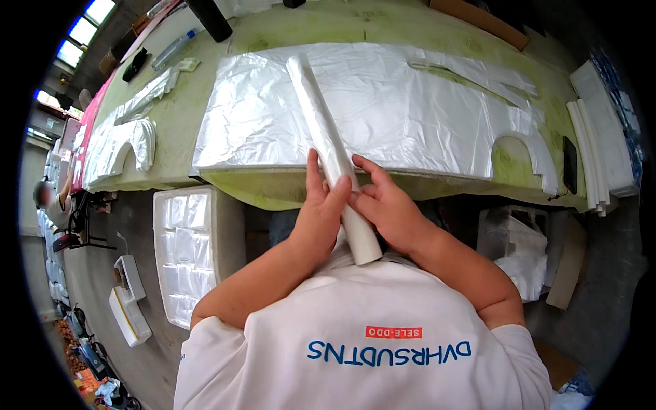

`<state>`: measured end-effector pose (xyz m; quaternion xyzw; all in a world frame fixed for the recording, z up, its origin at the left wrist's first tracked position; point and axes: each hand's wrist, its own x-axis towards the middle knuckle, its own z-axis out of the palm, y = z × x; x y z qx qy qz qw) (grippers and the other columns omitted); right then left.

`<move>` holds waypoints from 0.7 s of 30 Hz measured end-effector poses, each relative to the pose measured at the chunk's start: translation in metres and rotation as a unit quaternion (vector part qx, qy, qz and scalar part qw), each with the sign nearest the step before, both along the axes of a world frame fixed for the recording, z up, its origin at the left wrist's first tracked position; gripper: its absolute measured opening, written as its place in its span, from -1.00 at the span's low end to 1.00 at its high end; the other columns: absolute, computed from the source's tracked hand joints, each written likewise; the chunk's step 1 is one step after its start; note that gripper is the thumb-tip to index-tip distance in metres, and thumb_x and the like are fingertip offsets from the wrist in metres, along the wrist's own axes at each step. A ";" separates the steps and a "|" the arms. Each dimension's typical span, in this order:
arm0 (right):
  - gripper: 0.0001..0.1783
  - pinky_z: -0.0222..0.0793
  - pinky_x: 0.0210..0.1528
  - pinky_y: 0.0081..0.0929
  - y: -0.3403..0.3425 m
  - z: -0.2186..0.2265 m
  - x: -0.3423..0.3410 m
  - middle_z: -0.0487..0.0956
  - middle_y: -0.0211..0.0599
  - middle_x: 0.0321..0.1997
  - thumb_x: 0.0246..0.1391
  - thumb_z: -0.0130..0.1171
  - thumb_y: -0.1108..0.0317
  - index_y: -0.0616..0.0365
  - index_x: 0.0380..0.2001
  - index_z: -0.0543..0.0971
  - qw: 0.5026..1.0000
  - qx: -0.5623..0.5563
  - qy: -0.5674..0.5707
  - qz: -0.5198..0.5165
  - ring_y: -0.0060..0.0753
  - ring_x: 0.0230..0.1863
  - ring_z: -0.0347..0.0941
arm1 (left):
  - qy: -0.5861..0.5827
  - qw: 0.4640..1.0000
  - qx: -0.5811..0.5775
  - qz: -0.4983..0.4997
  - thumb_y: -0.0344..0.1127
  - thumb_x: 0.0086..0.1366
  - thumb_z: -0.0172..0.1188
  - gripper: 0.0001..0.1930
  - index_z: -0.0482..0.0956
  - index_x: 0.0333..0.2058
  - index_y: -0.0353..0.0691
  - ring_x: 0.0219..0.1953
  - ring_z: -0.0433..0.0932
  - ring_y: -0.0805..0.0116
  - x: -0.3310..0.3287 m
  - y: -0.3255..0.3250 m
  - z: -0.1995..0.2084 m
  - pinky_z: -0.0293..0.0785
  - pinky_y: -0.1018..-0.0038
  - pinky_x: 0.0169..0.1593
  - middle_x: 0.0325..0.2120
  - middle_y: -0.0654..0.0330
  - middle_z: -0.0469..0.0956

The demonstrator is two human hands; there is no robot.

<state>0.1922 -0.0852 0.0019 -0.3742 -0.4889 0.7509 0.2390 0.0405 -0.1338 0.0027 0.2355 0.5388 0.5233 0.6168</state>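
Note:
Between my two hands lies a long white roll of thin plastic film (pixel 316 113). Its far end rests over a spread of shiny white plastic bags (pixel 253 113), and its near end reaches past the table edge toward my shirt. My left hand (pixel 316 222) grips the roll from the left, thumb across it and fingers pointing up along its side. On the other side my right hand (pixel 395 210) holds it, thumb against the roll and index finger stretched out. The bags lie flat, with handle cut-outs at their right end.
A green patterned cover (pixel 328 29) lies over the table. Another pile of white bags (pixel 113 154) is at the left, near a plastic bottle (pixel 174 49). At the right are a black phone (pixel 570 164) and white rolls (pixel 589 157). Below stands a box of wrapped packs (pixel 186 249).

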 end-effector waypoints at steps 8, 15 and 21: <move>-0.32 0.46 -0.01 -0.47 0.005 -0.001 0.067 0.58 -0.25 -0.07 0.21 0.23 0.30 -0.03 0.39 0.30 0.981 0.145 -0.124 0.025 -0.49 -0.14 0.50 | 0.373 0.913 0.167 -0.012 -0.22 0.27 0.40 -0.12 0.08 0.46 -0.09 0.12 0.40 0.27 -0.082 0.062 -0.010 0.52 0.37 0.07 0.28 0.02 0.15; -0.27 0.44 0.08 -0.46 -0.017 0.002 0.113 0.54 -0.30 0.05 0.18 0.26 0.39 -0.03 0.41 0.30 0.989 0.093 -0.113 0.018 -0.51 -0.05 0.49 | 0.344 0.929 -0.018 -0.137 -0.04 0.29 0.39 -0.30 0.39 0.30 -0.22 -0.15 0.54 0.39 -0.119 0.158 0.022 0.46 0.38 -0.03 0.06 0.15 0.54; -0.28 0.42 0.13 -0.49 -0.019 -0.006 0.122 0.53 -0.33 0.12 0.18 0.26 0.42 -0.02 0.40 0.32 0.992 0.092 -0.085 0.013 -0.52 0.02 0.47 | 0.441 0.831 -0.081 -0.328 0.14 0.27 0.35 -0.50 0.66 -0.08 -0.20 -0.22 0.47 0.38 -0.120 0.185 0.047 0.40 0.43 -0.07 -0.25 0.24 0.57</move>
